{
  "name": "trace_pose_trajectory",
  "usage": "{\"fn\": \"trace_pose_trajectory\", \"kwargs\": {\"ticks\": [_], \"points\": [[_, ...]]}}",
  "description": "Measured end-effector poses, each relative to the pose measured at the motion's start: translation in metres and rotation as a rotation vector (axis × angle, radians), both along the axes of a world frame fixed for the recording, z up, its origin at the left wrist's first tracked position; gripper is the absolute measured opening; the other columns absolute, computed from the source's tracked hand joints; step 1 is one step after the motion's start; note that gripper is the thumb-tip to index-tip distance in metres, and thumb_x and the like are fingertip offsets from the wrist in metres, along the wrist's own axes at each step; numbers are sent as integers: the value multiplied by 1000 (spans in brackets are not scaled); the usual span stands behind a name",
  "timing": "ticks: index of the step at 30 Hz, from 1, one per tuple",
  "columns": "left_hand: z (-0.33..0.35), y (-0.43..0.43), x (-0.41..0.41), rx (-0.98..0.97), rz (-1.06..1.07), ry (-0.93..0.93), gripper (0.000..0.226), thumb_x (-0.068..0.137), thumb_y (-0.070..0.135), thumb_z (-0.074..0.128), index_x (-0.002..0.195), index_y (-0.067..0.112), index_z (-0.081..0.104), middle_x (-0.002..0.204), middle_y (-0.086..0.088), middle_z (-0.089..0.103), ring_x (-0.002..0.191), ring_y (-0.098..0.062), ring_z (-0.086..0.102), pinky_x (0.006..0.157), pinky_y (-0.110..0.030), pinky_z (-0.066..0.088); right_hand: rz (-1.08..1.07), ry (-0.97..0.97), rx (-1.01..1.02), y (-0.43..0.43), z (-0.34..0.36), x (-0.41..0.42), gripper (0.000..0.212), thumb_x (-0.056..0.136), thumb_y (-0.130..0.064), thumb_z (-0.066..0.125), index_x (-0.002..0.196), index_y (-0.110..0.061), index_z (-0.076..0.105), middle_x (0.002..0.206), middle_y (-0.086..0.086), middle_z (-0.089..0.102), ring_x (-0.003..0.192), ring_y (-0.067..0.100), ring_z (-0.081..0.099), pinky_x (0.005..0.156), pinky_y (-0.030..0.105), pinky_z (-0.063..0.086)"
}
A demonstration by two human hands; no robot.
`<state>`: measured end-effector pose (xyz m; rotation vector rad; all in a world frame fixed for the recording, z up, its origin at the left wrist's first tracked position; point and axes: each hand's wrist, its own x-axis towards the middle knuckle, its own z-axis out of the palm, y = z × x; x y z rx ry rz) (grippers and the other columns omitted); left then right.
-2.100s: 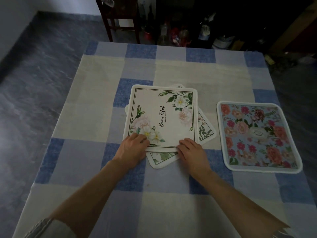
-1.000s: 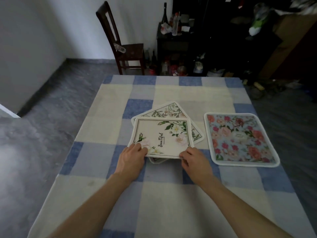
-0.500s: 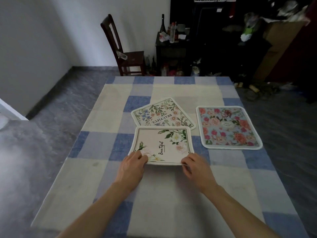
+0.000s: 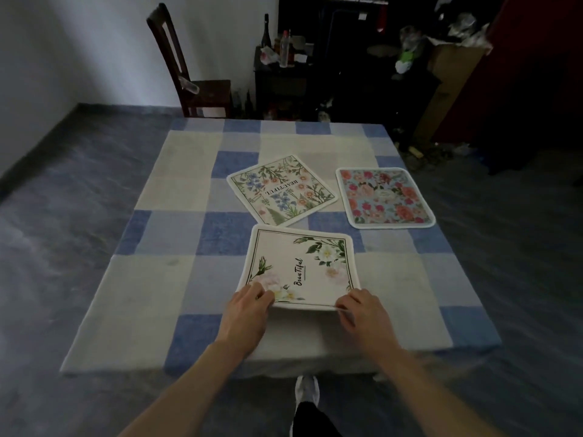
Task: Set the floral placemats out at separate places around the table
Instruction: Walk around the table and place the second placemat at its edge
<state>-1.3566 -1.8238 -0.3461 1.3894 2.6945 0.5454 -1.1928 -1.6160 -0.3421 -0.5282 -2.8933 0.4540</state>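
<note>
Pinching the near edge of the white rose-printed fabric placemat (image 4: 301, 268), the left hand (image 4: 247, 313) and right hand (image 4: 362, 316) grip its two corners. Tugging unevenly could skew it or bunch the blue-and-cream checked tablecloth (image 4: 176, 266) beneath. Beyond the grip lie the wildflower placemat (image 4: 282, 189) and pink-floral placemat (image 4: 385, 197); farther off, a dark wooden chair (image 4: 192, 74) stands by the wall.

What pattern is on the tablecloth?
Blue and cream checks, seen in the head view on the tablecloth.

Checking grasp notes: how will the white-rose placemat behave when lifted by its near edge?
Probably floppy: the white-rose placemat bows between the left hand and right hand. Likely light, since fingertip pinches hold it.
</note>
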Motion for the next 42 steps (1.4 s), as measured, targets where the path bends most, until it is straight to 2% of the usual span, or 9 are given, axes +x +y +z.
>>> {"fn": "trace_pose_trajectory", "kwargs": {"ticks": [4, 13, 19, 22, 25, 30, 36, 40, 42], "points": [[-11, -12, 19, -52, -32, -17, 13, 86, 13, 66, 98, 16, 63, 104, -5, 61, 91, -24, 59, 76, -37, 54, -60, -9, -30, -19, -6, 23, 15, 75, -11, 76, 85, -17, 68, 86, -1, 62, 78, 19, 56, 66, 30, 47], [-12, -32, -6, -130, -15, 46, 21, 70, 7, 80, 84, 12, 65, 90, -9, 65, 78, -30, 64, 57, -39, 57, 41, -24, -102, -55, -25, 11, 14, 77, -15, 69, 89, -20, 64, 89, -4, 59, 82, 16, 53, 71, 31, 48], [-13, -48, -42, -133, 122, 44, 15, 79, 10, 71, 94, 12, 67, 98, -11, 65, 85, -33, 63, 65, -41, 55, 213, -36, -99, -60, -31, -4, 34, 63, -14, 75, 93, -22, 61, 91, -5, 57, 84, 15, 52, 69, 26, 43], [-14, -51, -54, -118, 145, 28, 17, 75, 7, 74, 91, 8, 67, 96, -15, 64, 81, -36, 63, 59, -40, 53, 202, -65, -71, -45, -32, -9, 39, 60, -13, 75, 96, -21, 62, 95, -3, 59, 88, 19, 55, 72, 30, 48], [-15, -51, -61, -119, 208, -6, 16, 78, 8, 71, 93, 8, 66, 100, -14, 63, 84, -36, 62, 62, -42, 53, 155, -62, -52, -28, -32, -14, 37, 65, -15, 79, 99, -20, 67, 99, -2, 64, 94, 20, 58, 78, 33, 51], [-20, -49, -67, -159, 289, -30, 20, 80, 8, 66, 100, 10, 66, 105, -13, 62, 92, -36, 58, 74, -44, 49, 177, -31, -59, -16, -33, -22, 26, 64, -11, 83, 86, -18, 72, 89, -2, 68, 86, 21, 63, 73, 34, 53], [-8, -10, -33, -253, 105, -6, 22, 84, 29, 57, 106, 27, 57, 108, 2, 63, 103, -22, 54, 93, -41, 40, 230, -14, -115, -30, -39, -34, 17, 69, -13, 80, 83, -17, 72, 85, -1, 67, 80, 20, 62, 74, 33, 51], [3, 19, 7, -221, -53, -88, 28, 85, 46, 52, 106, 27, 52, 101, 1, 59, 95, -21, 53, 84, -39, 43, 221, -27, -130, -32, -40, -34, 15, 72, -16, 77, 85, -19, 71, 86, -3, 66, 83, 17, 60, 77, 32, 48], [4, 29, 28, -280, -108, -89, 32, 83, 46, 54, 107, 23, 52, 101, -2, 58, 94, -23, 53, 80, -38, 44, 237, -24, -126, -33, -39, -34, 17, 67, -14, 80, 80, -17, 70, 80, -1, 66, 77, 19, 60, 70, 32, 49]]}}
